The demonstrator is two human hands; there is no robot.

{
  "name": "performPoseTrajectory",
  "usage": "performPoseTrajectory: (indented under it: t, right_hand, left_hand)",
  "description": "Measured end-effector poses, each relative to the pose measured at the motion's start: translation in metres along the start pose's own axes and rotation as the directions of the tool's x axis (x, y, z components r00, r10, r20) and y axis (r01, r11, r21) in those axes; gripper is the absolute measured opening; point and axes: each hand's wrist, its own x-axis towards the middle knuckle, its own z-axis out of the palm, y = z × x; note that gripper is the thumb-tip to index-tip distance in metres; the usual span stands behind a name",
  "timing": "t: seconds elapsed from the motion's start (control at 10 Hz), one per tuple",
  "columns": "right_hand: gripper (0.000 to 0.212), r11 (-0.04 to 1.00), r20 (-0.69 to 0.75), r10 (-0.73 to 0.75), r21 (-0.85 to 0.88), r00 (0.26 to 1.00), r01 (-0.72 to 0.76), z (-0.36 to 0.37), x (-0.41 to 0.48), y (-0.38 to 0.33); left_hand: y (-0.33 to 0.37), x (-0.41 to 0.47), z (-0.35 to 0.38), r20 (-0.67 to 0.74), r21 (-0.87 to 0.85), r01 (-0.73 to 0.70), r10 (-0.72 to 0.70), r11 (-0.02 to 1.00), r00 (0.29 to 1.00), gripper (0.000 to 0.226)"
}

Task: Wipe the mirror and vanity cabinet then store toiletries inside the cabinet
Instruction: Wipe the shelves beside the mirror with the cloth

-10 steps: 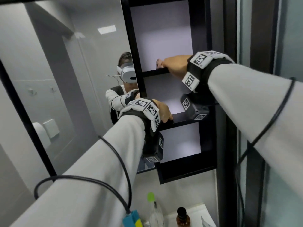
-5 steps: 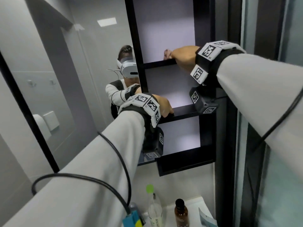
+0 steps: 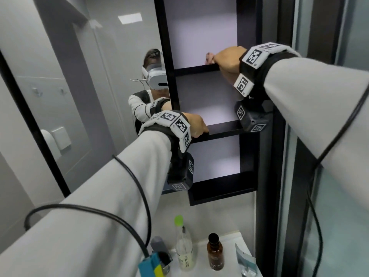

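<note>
The black open vanity cabinet (image 3: 247, 182) hangs right of the wall mirror (image 3: 79, 96). My right hand (image 3: 226, 59) rests on the upper shelf (image 3: 191, 69), fingers closed on a small pinkish cloth (image 3: 209, 56). Lower down, my left hand (image 3: 196, 124) curls over the front edge of the middle shelf (image 3: 223, 131). Below on the white counter (image 3: 201, 262) stand a clear bottle with a green cap (image 3: 183, 248), a brown bottle with a black cap (image 3: 215, 253) and a pale pouch (image 3: 245, 261).
A dark vertical post (image 3: 267, 216) and a glass panel (image 3: 339, 226) close off the right side. Cables run along both of my sleeves. The mirror reflects a person wearing a headset, and a grey object (image 3: 158, 243) sits at the counter's left.
My right hand with the cloth has slid a little to the right along the upper shelf. The left hand has kept its hold on the middle shelf. The view tilted slightly downward.
</note>
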Motion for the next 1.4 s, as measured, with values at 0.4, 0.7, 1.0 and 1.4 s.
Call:
performPoseTrajectory:
  t: [0.4, 0.7, 1.0, 1.4]
  right_hand:
    - [0.024, 0.788, -0.284, 0.011, 0.593, 0.959, 0.166, 0.005, -0.061, 0.004]
    - [0.035, 0.996, 0.225, 0.026, 0.073, 0.974, -0.043, 0.123, -0.079, 0.039]
    - [0.045, 0.994, 0.352, 0.016, -0.103, 0.936, 0.022, 0.146, -0.067, -0.006]
    - [0.043, 0.997, 0.341, 0.014, -0.077, 0.94, 0.013, 0.127, -0.087, -0.033]
  left_hand:
    - [0.002, -0.017, -0.001, -0.021, 0.008, 0.013, -0.013, 1.0, 1.0, 0.04]
    - [0.0, -0.017, -0.003, -0.049, -0.038, 0.03, -0.032, 0.999, 0.998, 0.039]
    - [-0.005, -0.028, -0.001, -0.093, -0.044, 0.026, -0.03, 0.999, 0.995, 0.034]
    - [-0.011, -0.043, 0.004, -0.224, 0.022, -0.107, 0.11, 0.994, 0.969, 0.042]
